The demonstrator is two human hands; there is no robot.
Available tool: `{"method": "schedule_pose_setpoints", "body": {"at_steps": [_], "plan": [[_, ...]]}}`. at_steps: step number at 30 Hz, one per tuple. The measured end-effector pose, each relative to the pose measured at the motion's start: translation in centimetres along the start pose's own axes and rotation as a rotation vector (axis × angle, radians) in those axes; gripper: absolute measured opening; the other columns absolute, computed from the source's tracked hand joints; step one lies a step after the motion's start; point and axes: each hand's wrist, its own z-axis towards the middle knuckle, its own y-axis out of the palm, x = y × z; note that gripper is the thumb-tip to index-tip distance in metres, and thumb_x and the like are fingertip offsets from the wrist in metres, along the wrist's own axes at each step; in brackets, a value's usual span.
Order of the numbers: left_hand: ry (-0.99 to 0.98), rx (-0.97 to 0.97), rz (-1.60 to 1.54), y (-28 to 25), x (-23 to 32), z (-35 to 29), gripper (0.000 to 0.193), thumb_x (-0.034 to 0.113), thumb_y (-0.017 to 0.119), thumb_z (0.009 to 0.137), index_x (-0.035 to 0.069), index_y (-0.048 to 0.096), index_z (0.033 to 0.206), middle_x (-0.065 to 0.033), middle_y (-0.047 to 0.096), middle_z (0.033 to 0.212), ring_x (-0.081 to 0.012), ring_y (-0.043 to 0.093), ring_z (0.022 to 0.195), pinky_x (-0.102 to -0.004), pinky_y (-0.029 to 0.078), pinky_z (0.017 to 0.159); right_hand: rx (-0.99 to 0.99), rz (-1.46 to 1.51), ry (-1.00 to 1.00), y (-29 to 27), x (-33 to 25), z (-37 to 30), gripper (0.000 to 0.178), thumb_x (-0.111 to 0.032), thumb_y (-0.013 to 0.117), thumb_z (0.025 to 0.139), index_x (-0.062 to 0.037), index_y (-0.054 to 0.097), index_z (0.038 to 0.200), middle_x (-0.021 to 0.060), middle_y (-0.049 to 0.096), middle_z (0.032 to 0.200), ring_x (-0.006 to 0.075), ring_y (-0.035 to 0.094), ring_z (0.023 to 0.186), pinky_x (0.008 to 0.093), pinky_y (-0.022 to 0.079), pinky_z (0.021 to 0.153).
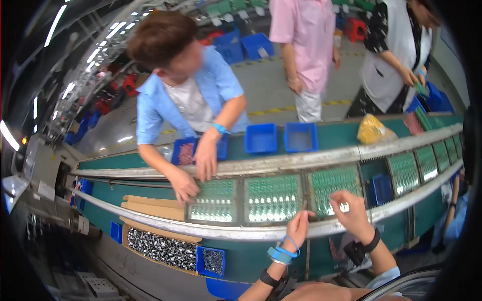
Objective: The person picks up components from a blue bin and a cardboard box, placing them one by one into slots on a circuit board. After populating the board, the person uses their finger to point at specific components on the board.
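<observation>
My left hand, with a blue band at its wrist, is at the near rail of the line, beside the gap between two green circuit board panels. Its fingertips are pressed together; whatever they hold is too small to make out. My right hand hovers over the near right part of a green panel, thumb and forefinger curled toward each other in a pinch. Anything between them cannot be made out. Left of my hands lies another panel with rows of shiny metal parts. A further panel is under a co-worker's hands.
Metal rails run along the line. A cardboard tray of small metal parts and a blue bin sit at near left. Across stand blue bins and a yellow bag. Several people are opposite. A blue tray lies between panels.
</observation>
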Motion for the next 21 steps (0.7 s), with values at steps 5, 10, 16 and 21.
{"method": "schedule_pose_setpoints", "body": {"at_steps": [5,10,16,21], "plan": [[0.235,0.124,0.407,0.2,-5.9,5.2,0.025,0.016,0.044,0.098,0.001,0.063,0.095,-0.0022,0.06,0.069,-0.0074,0.048,0.058,-0.0268,0.038,0.052,0.023,0.522,0.194,2.0,9.2,3.8,0.014,-0.001,0.063,0.087,0.001,0.061,0.1,0.0078,0.066,0.095,0.0165,0.065,0.09,0.0306,0.054,0.076],[0.223,0.115,0.538,0.4,-9.3,8.8,0.02,0.015,0.045,0.097,0.006,0.062,0.105,-0.0106,0.053,0.06,-0.0129,0.046,0.049,-0.0296,0.036,0.048,-0.035,0.73,0.283,3.8,15.8,4.9,0.02,-0.001,0.061,0.088,0.0039,0.056,0.107,0.0108,0.065,0.097,0.0178,0.064,0.093,0.0321,0.054,0.083],[0.164,0.095,0.577,0.2,-12.9,9.6,0.023,0.012,0.047,0.096,0.01,0.058,0.116,-0.0142,0.054,0.06,-0.0251,0.05,0.048,-0.0341,0.038,0.047,-0.049,0.74,0.292,5.3,18.8,4.1,0.019,-0.001,0.061,0.088,0.0049,0.057,0.106,0.0121,0.066,0.097,0.0184,0.065,0.095,0.0291,0.053,0.083],[0.109,0.02,0.677,-0.2,-14.6,10.2,0.035,0.009,0.048,0.094,0.016,0.051,0.128,-0.018,0.056,0.061,-0.0368,0.056,0.052,-0.0431,0.04,0.048,-0.044,0.57,0.348,6.7,21.8,3.3,0.02,-0.001,0.059,0.089,0.0056,0.055,0.108,0.0118,0.066,0.095,0.0186,0.066,0.089,0.0312,0.054,0.084]]}}
